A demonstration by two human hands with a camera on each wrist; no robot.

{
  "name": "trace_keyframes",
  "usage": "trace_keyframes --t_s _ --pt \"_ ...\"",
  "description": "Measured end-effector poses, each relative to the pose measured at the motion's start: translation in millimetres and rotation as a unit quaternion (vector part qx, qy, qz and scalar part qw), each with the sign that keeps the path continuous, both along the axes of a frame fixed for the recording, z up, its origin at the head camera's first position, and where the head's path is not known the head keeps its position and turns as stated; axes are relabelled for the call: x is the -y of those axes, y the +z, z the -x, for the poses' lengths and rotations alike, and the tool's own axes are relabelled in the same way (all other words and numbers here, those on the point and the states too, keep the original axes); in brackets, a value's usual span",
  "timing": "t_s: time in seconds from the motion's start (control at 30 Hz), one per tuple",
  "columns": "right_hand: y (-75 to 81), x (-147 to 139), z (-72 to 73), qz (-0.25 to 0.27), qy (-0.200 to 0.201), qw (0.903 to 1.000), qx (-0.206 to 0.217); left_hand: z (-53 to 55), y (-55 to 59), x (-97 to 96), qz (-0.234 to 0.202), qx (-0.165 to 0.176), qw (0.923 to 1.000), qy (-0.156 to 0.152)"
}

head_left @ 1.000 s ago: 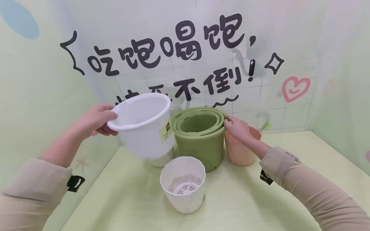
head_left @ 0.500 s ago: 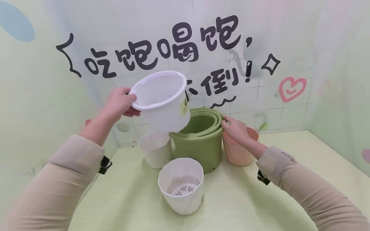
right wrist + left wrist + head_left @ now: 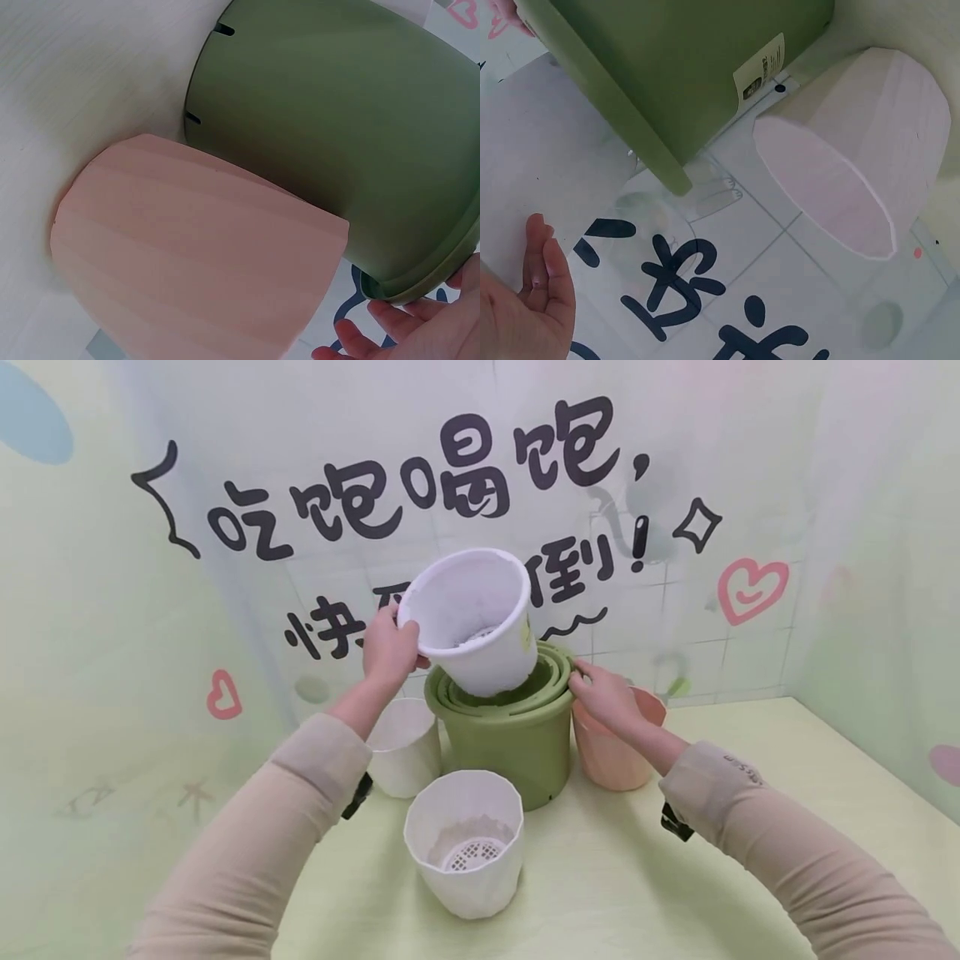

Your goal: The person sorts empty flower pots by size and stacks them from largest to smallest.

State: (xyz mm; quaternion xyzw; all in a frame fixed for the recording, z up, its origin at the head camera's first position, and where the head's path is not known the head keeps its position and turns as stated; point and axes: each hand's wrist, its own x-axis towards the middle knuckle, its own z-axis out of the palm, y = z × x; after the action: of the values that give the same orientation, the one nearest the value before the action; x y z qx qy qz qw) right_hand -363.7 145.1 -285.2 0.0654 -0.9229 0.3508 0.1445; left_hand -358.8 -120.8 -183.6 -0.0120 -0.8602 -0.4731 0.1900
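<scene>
My left hand [image 3: 392,647] grips the rim of a round white flowerpot [image 3: 487,670], thumb inside. The pot is tilted over the mouth of a green flowerpot [image 3: 510,756], overlapping the opening in the head view. Smaller green pots [image 3: 551,693] are nested inside the large green one, their rims showing as rings. My right hand [image 3: 609,697] holds the green rim at its right side; in the right wrist view, fingers [image 3: 394,319] curl under that rim. In the left wrist view the left hand [image 3: 536,300] lies along the white pot's pale wall [image 3: 540,142].
A white faceted pot [image 3: 465,889] with a mesh bottom stands in front of the green pot. Another white pot [image 3: 405,760] stands at its left, and a pink pot [image 3: 611,760] at its right. Behind the tabletop [image 3: 720,827] rises a printed wall [image 3: 750,510].
My left hand has carried the white pot rightward from the left side to above the green pots, first rising. The right hand stays on the green rim.
</scene>
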Motion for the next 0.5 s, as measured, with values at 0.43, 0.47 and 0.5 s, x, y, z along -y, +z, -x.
trace_keyframes --t_s 0.43,0.47,0.5 --pt "-2.1 0.4 3.2 -0.005 -0.006 1.0 -0.006 13.7 -11.1 -15.2 0.05 0.06 0.9969 0.008" --pt "-2.0 0.6 3.0 -0.005 -0.006 1.0 -0.005 14.0 -11.9 -15.7 0.056 0.066 0.9962 0.006" --pt "-2.0 0.7 2.9 -0.006 -0.007 0.9999 -0.005 14.6 -12.9 -16.1 0.061 0.071 0.9957 0.003"
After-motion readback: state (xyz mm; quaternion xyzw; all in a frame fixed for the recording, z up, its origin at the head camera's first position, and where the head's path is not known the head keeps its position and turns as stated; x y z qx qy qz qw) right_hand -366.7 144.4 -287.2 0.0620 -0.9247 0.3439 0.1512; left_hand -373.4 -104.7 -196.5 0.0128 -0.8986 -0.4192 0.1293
